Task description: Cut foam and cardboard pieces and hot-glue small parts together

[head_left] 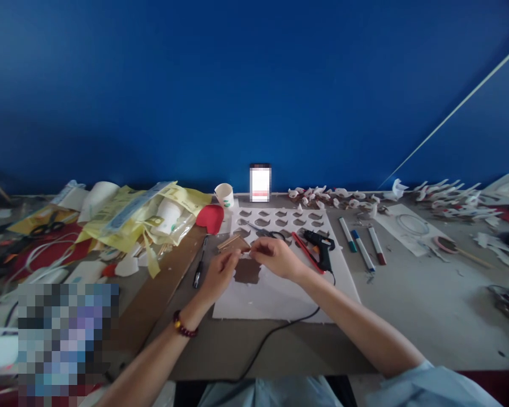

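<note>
My left hand and my right hand meet over a white sheet, fingertips pinched almost together. Whatever lies between the fingers is too small to make out. Just below them a brown, ragged-edged patch shows on the sheet; I cannot tell if it is a hole or a piece. Beyond my left fingers is a flat brown piece, partly hidden. Scissors lie past my right hand, with a red-handled tool and a black glue gun to its right. Rows of curved cut-outs mark the sheet's far part.
Several markers lie to the right, beyond them a wire ring on paper. Small white pieces line the back. A pen, a paper cup and yellow packaging stand left. The glue gun's cord crosses the front.
</note>
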The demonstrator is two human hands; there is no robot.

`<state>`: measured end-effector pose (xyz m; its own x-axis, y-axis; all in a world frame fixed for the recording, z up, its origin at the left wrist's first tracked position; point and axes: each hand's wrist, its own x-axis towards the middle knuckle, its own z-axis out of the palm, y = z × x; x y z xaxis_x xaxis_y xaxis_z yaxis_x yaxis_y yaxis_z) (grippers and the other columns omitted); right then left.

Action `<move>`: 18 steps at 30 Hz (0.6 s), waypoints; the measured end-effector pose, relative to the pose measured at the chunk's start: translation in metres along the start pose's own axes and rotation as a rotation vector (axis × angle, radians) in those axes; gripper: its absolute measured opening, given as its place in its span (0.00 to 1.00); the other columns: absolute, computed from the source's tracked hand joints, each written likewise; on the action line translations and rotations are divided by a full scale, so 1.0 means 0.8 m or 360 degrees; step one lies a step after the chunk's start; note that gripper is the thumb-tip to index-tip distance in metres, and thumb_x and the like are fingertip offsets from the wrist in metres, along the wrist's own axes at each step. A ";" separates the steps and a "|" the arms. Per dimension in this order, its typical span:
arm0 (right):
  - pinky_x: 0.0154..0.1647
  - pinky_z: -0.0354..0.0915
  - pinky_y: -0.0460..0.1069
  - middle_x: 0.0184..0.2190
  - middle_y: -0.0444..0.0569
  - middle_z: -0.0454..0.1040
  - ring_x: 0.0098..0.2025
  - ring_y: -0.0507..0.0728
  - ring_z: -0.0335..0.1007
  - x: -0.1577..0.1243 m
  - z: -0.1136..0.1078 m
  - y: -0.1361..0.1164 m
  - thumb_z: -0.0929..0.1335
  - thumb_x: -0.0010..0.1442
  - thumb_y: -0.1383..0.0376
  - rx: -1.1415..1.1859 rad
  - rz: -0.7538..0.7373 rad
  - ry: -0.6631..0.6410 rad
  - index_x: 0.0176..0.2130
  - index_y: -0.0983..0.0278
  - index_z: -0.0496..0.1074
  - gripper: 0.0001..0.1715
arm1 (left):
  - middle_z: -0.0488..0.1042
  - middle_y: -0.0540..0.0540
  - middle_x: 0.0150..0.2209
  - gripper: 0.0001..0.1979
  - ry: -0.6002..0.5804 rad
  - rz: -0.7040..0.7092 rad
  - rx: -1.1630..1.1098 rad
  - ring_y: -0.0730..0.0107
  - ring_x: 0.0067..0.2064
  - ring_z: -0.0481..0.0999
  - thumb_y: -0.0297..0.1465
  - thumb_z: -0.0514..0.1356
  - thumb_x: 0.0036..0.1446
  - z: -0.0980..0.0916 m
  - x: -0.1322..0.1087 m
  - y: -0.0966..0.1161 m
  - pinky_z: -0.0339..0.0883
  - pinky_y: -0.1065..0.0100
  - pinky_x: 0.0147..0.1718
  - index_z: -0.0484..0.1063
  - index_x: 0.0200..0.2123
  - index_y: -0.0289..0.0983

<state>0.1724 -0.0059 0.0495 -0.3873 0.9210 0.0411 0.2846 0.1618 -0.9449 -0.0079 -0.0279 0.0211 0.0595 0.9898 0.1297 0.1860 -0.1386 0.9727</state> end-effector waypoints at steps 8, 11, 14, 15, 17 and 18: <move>0.27 0.64 0.46 0.23 0.44 0.72 0.25 0.51 0.67 0.004 -0.002 0.003 0.69 0.53 0.61 0.0136 0.0111 -0.0003 0.27 0.64 0.72 0.09 | 0.77 0.47 0.25 0.15 0.0020 -0.0249 -0.0297 0.68 0.26 0.74 0.42 0.66 0.46 0.007 0.002 -0.005 0.67 0.70 0.25 0.78 0.30 0.35; 0.29 0.64 0.46 0.26 0.46 0.75 0.28 0.52 0.69 0.006 -0.013 0.003 0.65 0.59 0.61 0.0012 0.0025 -0.0026 0.30 0.64 0.74 0.12 | 0.76 0.48 0.24 0.15 0.0136 -0.0266 -0.0335 0.70 0.25 0.73 0.42 0.67 0.45 0.006 0.001 -0.005 0.66 0.71 0.25 0.77 0.27 0.34; 0.33 0.63 0.47 0.30 0.48 0.77 0.32 0.54 0.71 0.010 -0.032 0.006 0.62 0.62 0.63 -0.0403 -0.0159 0.0203 0.33 0.63 0.75 0.14 | 0.77 0.47 0.27 0.16 0.0244 -0.0254 -0.0387 0.70 0.28 0.73 0.42 0.67 0.45 0.005 0.002 0.000 0.66 0.71 0.28 0.77 0.28 0.34; 0.35 0.63 0.47 0.32 0.49 0.77 0.33 0.55 0.71 0.012 -0.038 0.009 0.62 0.62 0.64 -0.0559 -0.0194 0.0287 0.35 0.63 0.75 0.13 | 0.78 0.47 0.27 0.16 0.0277 -0.0238 -0.0392 0.70 0.29 0.73 0.42 0.67 0.45 0.005 0.002 0.003 0.66 0.71 0.29 0.77 0.28 0.34; 0.37 0.62 0.48 0.35 0.50 0.77 0.36 0.56 0.71 0.015 -0.046 0.016 0.62 0.62 0.66 -0.0842 -0.0175 0.0332 0.38 0.64 0.75 0.12 | 0.77 0.47 0.28 0.16 0.0293 -0.0223 -0.0361 0.70 0.30 0.72 0.42 0.67 0.45 0.005 0.002 0.008 0.65 0.71 0.30 0.77 0.28 0.34; 0.38 0.62 0.48 0.35 0.51 0.77 0.37 0.57 0.72 0.016 -0.048 0.020 0.62 0.62 0.67 -0.0980 -0.0133 0.0306 0.38 0.64 0.75 0.12 | 0.77 0.47 0.27 0.15 0.0286 -0.0224 -0.0333 0.70 0.30 0.72 0.42 0.67 0.45 0.005 0.002 0.010 0.65 0.71 0.30 0.77 0.28 0.34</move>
<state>0.2059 0.0222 0.0473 -0.2824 0.9342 0.2180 0.7329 0.3567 -0.5793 -0.0024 -0.0277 0.0286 -0.1303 0.9915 0.0045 -0.0271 -0.0082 0.9996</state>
